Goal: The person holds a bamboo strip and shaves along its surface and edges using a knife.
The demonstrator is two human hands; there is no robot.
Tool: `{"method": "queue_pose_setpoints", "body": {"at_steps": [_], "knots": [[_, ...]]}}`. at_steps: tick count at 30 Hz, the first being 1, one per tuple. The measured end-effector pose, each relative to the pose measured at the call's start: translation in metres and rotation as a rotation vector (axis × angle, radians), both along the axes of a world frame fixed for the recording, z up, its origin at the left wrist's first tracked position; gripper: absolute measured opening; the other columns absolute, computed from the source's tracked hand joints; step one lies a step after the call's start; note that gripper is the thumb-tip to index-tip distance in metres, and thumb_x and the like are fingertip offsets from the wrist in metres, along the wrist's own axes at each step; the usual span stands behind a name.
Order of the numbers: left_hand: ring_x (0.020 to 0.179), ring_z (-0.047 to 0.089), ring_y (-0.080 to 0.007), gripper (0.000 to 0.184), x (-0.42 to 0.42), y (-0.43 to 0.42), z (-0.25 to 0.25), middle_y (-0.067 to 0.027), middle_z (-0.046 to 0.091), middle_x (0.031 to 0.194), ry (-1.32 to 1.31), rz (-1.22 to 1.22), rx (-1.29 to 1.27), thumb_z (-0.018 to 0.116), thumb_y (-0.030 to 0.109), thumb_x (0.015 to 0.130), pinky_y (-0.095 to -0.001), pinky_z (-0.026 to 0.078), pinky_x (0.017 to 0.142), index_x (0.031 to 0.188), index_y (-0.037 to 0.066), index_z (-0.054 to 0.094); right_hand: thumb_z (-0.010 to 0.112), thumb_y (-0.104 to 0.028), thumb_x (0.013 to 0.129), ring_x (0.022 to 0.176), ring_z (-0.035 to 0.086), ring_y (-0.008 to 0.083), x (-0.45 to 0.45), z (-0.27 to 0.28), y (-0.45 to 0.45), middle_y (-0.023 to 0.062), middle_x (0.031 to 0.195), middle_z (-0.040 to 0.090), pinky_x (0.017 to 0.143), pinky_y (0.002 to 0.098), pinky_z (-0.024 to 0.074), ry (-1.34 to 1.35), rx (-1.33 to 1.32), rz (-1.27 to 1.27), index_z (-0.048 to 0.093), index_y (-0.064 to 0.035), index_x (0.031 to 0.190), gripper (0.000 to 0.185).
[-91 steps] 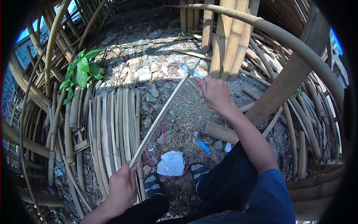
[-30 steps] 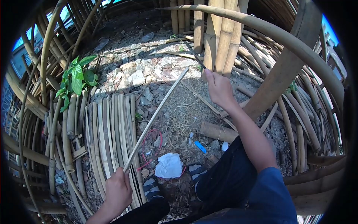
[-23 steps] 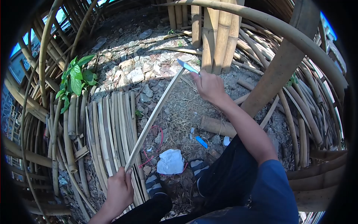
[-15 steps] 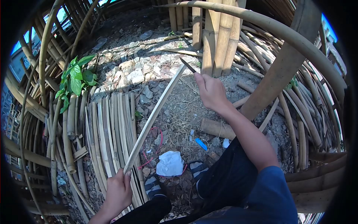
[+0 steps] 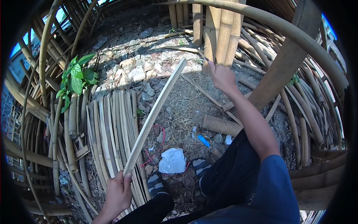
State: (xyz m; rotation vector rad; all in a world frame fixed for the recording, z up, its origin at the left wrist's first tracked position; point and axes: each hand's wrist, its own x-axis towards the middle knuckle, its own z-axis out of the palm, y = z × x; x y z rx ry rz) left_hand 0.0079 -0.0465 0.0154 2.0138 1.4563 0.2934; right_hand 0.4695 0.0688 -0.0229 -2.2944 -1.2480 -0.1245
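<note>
My left hand (image 5: 118,191) grips the lower end of a long, pale bamboo strip (image 5: 154,115), which slants up and away to the right. The strip's far end stands free over the rubble. My right hand (image 5: 223,78) is closed around a knife (image 5: 203,56), with its narrow blade pointing up and left, apart from the strip. Most of the handle is hidden in the fist. Below the right forearm, a thin bamboo sliver (image 5: 207,96) slants over the ground.
A stack of split bamboo strips (image 5: 112,130) lies by my left leg. Bamboo poles (image 5: 225,33) stand ahead, and a curved pole (image 5: 283,24) arches overhead at right. White paper (image 5: 172,161), a blue piece (image 5: 203,140) and a cut bamboo section (image 5: 222,126) lie on the ground.
My right hand and the knife have moved right, away from the strip's far end. A thin sliver now shows below the right forearm. My left hand still holds the strip in nearly the same place.
</note>
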Motion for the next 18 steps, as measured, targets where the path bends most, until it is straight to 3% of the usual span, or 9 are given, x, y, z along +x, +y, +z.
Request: {"method": "queue_pose_setpoints", "body": {"at_steps": [2, 4, 7, 11, 14, 16, 18], "knots": [[0.053, 0.059, -0.0404, 0.033, 0.001, 0.000, 0.006, -0.0225, 0.055, 0.057, -0.004, 0.079, -0.071, 0.050, 0.016, 0.103, -0.0453, 0.044, 0.055, 0.081, -0.007, 0.058, 0.032, -0.052, 0.104, 0.081, 0.068, 0.0465, 0.007, 0.005, 0.000, 0.0275, 0.076, 0.068, 0.075, 0.0550, 0.0512, -0.015, 0.034, -0.037, 0.070, 0.0010, 0.081, 0.069], [0.053, 0.060, -0.0396, 0.032, 0.001, 0.003, 0.001, -0.0218, 0.056, 0.057, -0.001, 0.080, -0.047, 0.050, 0.016, 0.103, -0.0448, 0.045, 0.055, 0.081, -0.007, 0.058, 0.033, -0.052, 0.104, 0.080, 0.066, 0.0476, -0.017, 0.020, -0.016, 0.0292, 0.075, 0.066, 0.074, 0.0551, 0.0496, 0.079, 0.170, 0.075, 0.069, 0.0010, 0.080, 0.069], [0.053, 0.060, -0.0381, 0.034, 0.010, 0.005, 0.006, -0.0216, 0.056, 0.057, -0.027, 0.017, -0.021, 0.051, 0.017, 0.103, -0.0440, 0.045, 0.055, 0.081, -0.007, 0.058, 0.041, -0.049, 0.103, 0.066, 0.064, 0.0457, -0.080, 0.028, -0.048, 0.0249, 0.063, 0.061, 0.064, 0.0534, 0.0486, 0.107, 0.198, 0.361, 0.060, 0.0002, 0.075, 0.060], [0.056, 0.062, -0.0377, 0.035, 0.017, 0.007, 0.008, -0.0223, 0.057, 0.059, -0.009, 0.047, -0.126, 0.050, 0.020, 0.103, -0.0438, 0.046, 0.057, 0.082, -0.007, 0.058, 0.055, -0.039, 0.100, 0.048, 0.057, 0.0382, -0.149, 0.004, -0.080, 0.0180, 0.056, 0.054, 0.046, 0.0480, 0.0424, 0.031, 0.192, 0.735, 0.054, -0.0019, 0.074, 0.046], [0.054, 0.062, -0.0378, 0.035, 0.016, 0.006, 0.005, -0.0220, 0.056, 0.058, -0.004, 0.048, -0.149, 0.050, 0.021, 0.104, -0.0438, 0.046, 0.056, 0.083, -0.006, 0.058, 0.058, -0.040, 0.098, 0.046, 0.059, 0.0351, -0.181, -0.012, -0.092, 0.0159, 0.054, 0.056, 0.044, 0.0456, 0.0450, 0.010, 0.226, 0.844, 0.054, -0.0026, 0.073, 0.045], [0.047, 0.049, -0.0150, 0.036, 0.019, 0.007, 0.007, -0.0088, 0.051, 0.052, -0.053, 0.016, -0.121, 0.051, 0.023, 0.103, -0.0356, 0.040, 0.049, 0.079, -0.003, 0.059, 0.060, -0.039, 0.097, 0.046, 0.060, 0.0333, -0.184, -0.009, -0.092, 0.0141, 0.054, 0.057, 0.044, 0.0442, 0.0471, -0.013, 0.244, 0.858, 0.054, -0.0029, 0.073, 0.044], [0.047, 0.050, -0.0152, 0.036, 0.019, 0.007, 0.011, -0.0083, 0.052, 0.053, -0.050, 0.017, -0.144, 0.051, 0.023, 0.104, -0.0355, 0.041, 0.049, 0.080, -0.003, 0.059, 0.061, -0.040, 0.096, 0.045, 0.060, 0.0314, -0.177, -0.006, -0.088, 0.0131, 0.054, 0.057, 0.042, 0.0432, 0.0461, -0.069, 0.196, 0.820, 0.054, -0.0040, 0.073, 0.044]]}}
